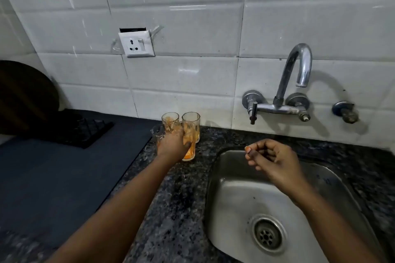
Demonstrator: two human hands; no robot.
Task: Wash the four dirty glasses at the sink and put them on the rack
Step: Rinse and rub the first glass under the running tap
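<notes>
Several dirty glasses stand clustered on the granite counter left of the sink, smeared with orange residue. My left hand (172, 145) is wrapped around the front glass (190, 145), which has orange dregs at its bottom. Behind it stand a right glass (192, 119), a left glass (170, 119) and a clearer one (157, 133) partly hidden by my hand. My right hand (269, 156) hovers over the steel sink (230, 194) with fingers loosely curled, holding nothing. The rack is a dark ribbed mat (89, 132) on the left.
A chrome wall tap (299, 66) arches above the sink, its lever handle (253, 113) at the left, no water running. A dark mat (53, 177) covers the counter on the left. A round dark board (21, 96) leans on the wall. A socket (136, 44) sits on the tiles.
</notes>
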